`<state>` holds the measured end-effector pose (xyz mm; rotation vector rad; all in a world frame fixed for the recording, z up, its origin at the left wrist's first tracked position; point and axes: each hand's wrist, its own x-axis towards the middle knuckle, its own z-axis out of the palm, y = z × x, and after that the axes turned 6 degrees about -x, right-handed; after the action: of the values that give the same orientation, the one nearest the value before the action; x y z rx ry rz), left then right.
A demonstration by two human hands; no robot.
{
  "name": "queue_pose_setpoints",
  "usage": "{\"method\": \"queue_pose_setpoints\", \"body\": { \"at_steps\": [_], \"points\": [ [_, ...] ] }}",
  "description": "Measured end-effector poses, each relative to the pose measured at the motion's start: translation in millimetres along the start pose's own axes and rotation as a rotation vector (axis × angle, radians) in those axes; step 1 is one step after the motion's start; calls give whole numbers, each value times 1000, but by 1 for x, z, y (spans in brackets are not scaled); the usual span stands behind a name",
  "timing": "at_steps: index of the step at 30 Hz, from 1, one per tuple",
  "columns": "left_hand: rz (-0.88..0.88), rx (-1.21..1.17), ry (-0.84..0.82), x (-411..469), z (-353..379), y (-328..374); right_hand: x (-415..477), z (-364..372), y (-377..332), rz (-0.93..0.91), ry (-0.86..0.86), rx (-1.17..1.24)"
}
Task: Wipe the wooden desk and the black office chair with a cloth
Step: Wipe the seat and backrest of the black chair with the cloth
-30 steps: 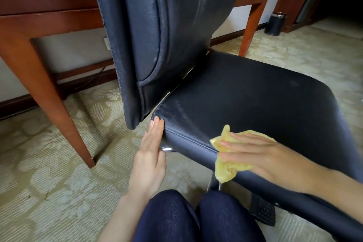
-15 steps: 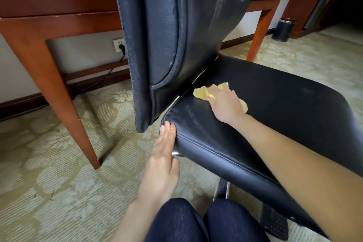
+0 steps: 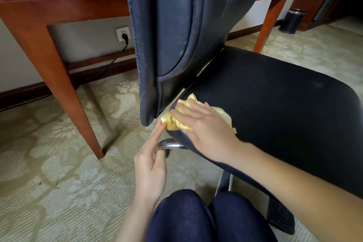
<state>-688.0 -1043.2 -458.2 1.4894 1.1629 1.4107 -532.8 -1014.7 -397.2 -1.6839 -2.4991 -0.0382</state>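
A: Progress?
B: Mid-chair (image 3: 265,104). Right hand (image 3: 204,124) flat, fingers straight, pressing cloth (image 3: 176,122) onto seat's near-left corner, under the backrest. Smears on backrest far right, likely still to wipe. Bench (image 3: 64,8) far left; top out of view, can't tell if wiped.
A: Left hand (image 3: 151,165)?
B: Loosely extended, fingertip touching cloth edge, gripping nothing.
A: Counts?
B: One chair, one bench, one cloth, two hands, one bin (image 3: 292,20) far right.

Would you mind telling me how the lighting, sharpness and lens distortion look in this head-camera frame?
Head view: soft daylight, with a faint sheen on the chair backrest; the desk leg casts a short shadow on the carpet; the wide lens bows the edges; the right hand on the yellow cloth is sharp.
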Motion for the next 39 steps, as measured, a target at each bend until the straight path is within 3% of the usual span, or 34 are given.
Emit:
{"method": "queue_pose_setpoints", "body": {
  "at_steps": [4,8,13,17,20,24,28,35,39],
  "points": [
    [44,104,68,-6,-10,-1,-41,-1,-9,-83,50,12],
    [100,186,-71,-9,-12,3,-86,-13,9,23,170,-3],
    [151,329,-296,-6,5,10,-134,-25,55,394,304,-5],
    [119,367,-348,-5,13,10,-138,-34,101,746,263,-111],
    [122,402,-341,-6,15,8,-118,-28,129,691,271,-194],
    [117,399,-350,-6,17,6,-74,-17,146,767,203,22],
    [127,419,-361,-5,17,4,-25,-8,141,759,169,50],
    [135,453,-370,-4,17,5,44,0,98,578,80,33],
    [136,465,-376,-4,18,7,66,2,63,363,40,-7]
  ]
}}
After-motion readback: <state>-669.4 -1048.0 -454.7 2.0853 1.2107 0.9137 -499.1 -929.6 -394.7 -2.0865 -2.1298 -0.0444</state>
